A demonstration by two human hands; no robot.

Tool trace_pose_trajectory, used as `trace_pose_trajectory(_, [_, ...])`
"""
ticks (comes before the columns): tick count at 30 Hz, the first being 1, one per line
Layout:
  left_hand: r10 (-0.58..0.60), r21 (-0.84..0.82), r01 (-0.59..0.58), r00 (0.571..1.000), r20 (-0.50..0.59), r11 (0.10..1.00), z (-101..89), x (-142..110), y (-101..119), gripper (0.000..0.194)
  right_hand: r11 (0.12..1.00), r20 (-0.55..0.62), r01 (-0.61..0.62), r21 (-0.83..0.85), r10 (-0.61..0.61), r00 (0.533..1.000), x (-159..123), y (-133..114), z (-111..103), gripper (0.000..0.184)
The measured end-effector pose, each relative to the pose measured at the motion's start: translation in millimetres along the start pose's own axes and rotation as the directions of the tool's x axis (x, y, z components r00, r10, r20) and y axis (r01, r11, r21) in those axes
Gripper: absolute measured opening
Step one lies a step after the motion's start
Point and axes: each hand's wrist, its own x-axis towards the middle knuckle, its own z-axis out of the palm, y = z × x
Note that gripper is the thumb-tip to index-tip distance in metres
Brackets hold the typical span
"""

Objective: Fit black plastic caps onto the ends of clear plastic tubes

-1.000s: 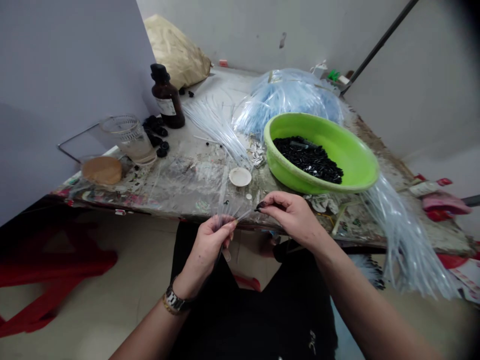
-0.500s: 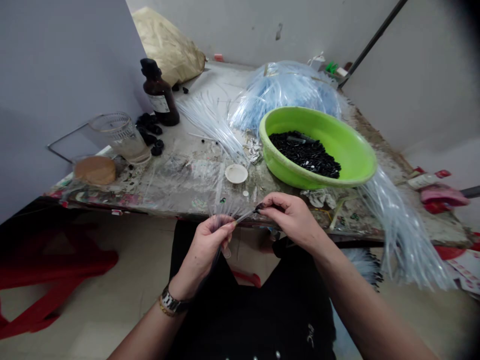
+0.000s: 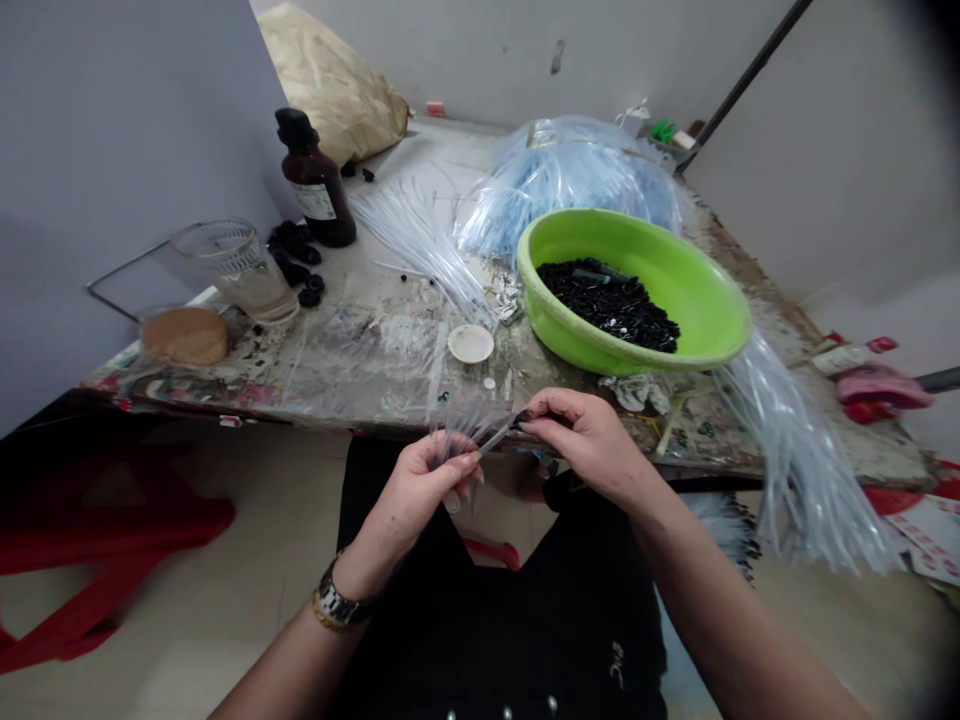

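My left hand (image 3: 431,475) is closed around a bunch of thin clear plastic tubes (image 3: 457,432), whose ends fan out above the fingers. One tube (image 3: 495,438) sticks out from between thumb and forefinger toward the right. At its far end my right hand (image 3: 574,430) pinches a small black piece (image 3: 520,420), which meets the tube's tip; whether it sits on or in the tube I cannot tell. Both hands are over my lap, just at the table's front edge. Behind my right hand stands a green basin (image 3: 720,310) holding many small black pieces (image 3: 607,305).
Bundled clear tubes (image 3: 577,170) lie behind the basin, and more tubes (image 3: 806,470) hang over the right edge. A small white dish (image 3: 471,344) rests near the front. At left stand a brown bottle (image 3: 319,190), a glass (image 3: 240,270) and a round brown block (image 3: 185,336).
My left hand has shifted slightly right and turned a little, with the tube at a steeper slant. My right hand keeps its pinch on the black piece, nearly in place.
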Motion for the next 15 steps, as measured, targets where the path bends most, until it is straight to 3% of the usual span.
trace_pose_trajectory(6, [-0.012, 0.007, 0.012, 1.000, 0.003, 1.000, 5.0, -1, 0, 0.019, 1.000, 0.002, -0.012, 0.008, 0.012, 1.000, -5, -1, -2, 0.010])
trace_pose_trajectory(15, [0.024, 0.207, -0.048, 0.993, 0.116, 0.977, 7.6, -2, 7, 0.014, 1.000, 0.028, -0.014, 0.020, 0.013, 1.000, -14, -3, -2, 0.010])
